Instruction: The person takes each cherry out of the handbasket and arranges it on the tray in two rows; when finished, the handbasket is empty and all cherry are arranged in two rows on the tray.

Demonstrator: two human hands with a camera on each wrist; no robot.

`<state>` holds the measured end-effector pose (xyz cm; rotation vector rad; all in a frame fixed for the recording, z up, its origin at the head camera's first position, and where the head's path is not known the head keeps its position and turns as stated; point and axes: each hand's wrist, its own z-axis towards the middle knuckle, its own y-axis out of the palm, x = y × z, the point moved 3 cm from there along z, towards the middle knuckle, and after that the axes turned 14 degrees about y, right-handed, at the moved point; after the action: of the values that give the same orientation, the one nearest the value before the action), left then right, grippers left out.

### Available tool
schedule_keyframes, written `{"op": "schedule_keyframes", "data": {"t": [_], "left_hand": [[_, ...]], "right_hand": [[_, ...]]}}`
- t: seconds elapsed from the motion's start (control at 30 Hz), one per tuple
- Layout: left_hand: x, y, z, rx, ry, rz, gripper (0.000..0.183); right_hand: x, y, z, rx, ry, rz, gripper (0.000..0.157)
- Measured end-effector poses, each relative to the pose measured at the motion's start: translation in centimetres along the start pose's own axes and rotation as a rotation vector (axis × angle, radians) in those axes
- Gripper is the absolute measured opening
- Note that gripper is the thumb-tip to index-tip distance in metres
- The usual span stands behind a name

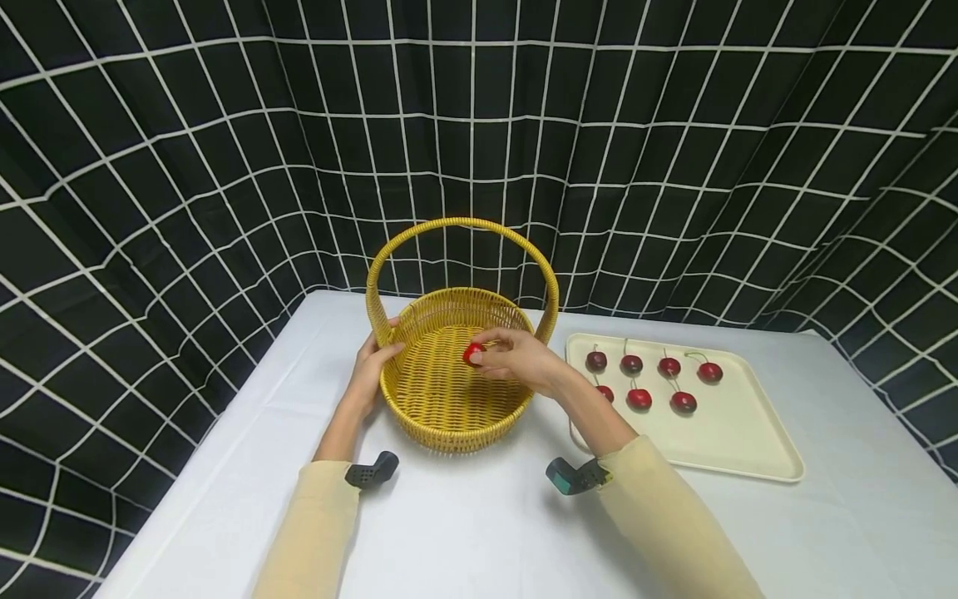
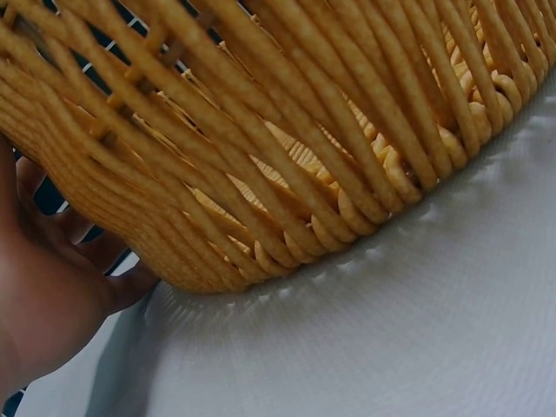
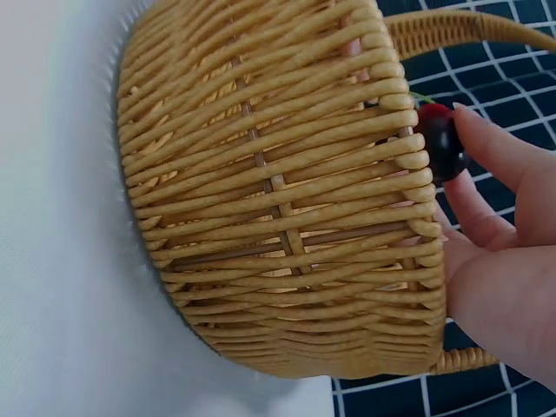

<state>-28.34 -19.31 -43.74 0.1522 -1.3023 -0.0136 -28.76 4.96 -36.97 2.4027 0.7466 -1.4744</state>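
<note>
A yellow wicker basket (image 1: 441, 395) with a tall arched handle (image 1: 462, 221) stands on the table. My left hand (image 1: 365, 372) grips its left side where the handle meets the rim, thumb over the inner side and fingers outside. In the left wrist view that hand (image 2: 52, 287) lies against the woven wall (image 2: 287, 148). Over the basket's opening, my right hand (image 1: 516, 359) pinches a red cherry (image 1: 472, 353) between thumb and fingers. From the right wrist side, the cherry (image 3: 441, 142) shows dark red with a green stem, just past the rim.
To the right lies a cream tray (image 1: 741, 420) with several stemmed cherries (image 1: 639, 399) in two rows on its left part; my right forearm covers its near left corner. White cloth (image 1: 464, 532) covers the table. A black curtain with white grid lines (image 1: 479, 108) hangs behind and at both sides.
</note>
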Motion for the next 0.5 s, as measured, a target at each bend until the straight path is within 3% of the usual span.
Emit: {"op": "schedule_keyframes", "data": {"t": [0.17, 0.5], "left_hand": [[0.0, 0.0, 0.1, -0.001, -0.002, -0.012, 0.053], [-0.1, 0.0, 0.0, -0.006, -0.020, -0.031, 0.054]], "right_hand": [[0.3, -0.1, -1.1, 0.010, -0.019, 0.049, 0.039], [1.5, -0.8, -3.5, 0.012, -0.061, -0.021, 0.043]]}}
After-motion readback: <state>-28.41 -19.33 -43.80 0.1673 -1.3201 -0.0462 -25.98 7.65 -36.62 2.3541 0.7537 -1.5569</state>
